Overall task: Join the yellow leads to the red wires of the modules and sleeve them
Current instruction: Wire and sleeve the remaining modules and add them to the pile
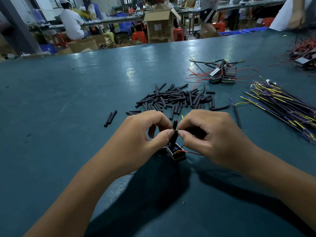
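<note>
- My left hand (147, 132) arches over the work with knuckles up and wrist low, thumb and forefinger pinching a short black sleeve of tubing (174, 134) that stands nearly upright.
- My right hand (206, 134) mirrors it from the other side, fingers curled, thumb tip pressed to the same sleeve, so both thumbs meet almost nail to nail.
- A thin red wire tip (176, 120) pokes out of the sleeve's top, and a thin yellow lead tip (182, 116) rises just beside it by my right forefinger; I cannot tell whether they are joined.
- Under the sleeve a small black box-shaped module (176, 153) rests tilted on the dark teal table top (68, 117), between my wrists, with a red wire (193, 153) looping from it under my right palm.
- Both forearms come in from the bottom corners and converge at the module.
- Beyond my hands lies a loose pile of cut black tubing pieces (177, 99).
- Farther right sit a cluster of black modules with red wires (222, 76) and a bundle of black cables with yellow and purple leads (280, 103).
</note>
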### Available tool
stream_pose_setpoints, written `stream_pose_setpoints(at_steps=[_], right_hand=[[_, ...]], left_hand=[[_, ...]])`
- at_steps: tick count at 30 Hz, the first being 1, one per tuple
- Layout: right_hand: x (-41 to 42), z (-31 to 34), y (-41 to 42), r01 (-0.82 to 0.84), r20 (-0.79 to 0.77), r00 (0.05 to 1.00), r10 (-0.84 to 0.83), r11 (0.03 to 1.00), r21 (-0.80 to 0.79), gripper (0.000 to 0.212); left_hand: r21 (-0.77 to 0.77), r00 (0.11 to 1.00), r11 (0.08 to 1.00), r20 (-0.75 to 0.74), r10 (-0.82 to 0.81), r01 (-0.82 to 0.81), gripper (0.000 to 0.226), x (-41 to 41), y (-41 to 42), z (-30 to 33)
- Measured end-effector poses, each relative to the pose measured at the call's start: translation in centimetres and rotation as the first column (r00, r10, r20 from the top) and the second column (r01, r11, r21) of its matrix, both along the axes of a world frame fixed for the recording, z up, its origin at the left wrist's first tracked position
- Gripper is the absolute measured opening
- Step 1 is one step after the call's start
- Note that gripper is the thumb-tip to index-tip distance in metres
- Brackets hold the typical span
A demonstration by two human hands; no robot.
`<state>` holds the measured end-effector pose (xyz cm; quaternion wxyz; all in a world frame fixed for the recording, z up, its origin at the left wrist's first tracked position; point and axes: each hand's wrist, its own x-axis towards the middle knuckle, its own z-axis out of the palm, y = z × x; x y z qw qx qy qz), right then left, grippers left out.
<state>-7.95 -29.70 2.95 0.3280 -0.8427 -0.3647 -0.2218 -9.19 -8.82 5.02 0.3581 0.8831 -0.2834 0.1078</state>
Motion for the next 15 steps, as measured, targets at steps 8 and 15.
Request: stream_pose_setpoints(at_steps=[8,15], right_hand=[[0.09,-0.13,0.13,0.005,-0.010,1.000,-0.005,1.000,0.003,0.007],[0.04,-0.11,0.20,0.012,0.002,1.000,-0.011,1.000,-0.012,0.007]], left_hand=[[0.275,0.901,0.954,0.434,-0.012,-0.120,0.023,-0.12,-0.54,-0.02],[0.217,0.946,0.972,0.323,0.016,-0.091,0.019,-0.41,-0.66,0.10]])
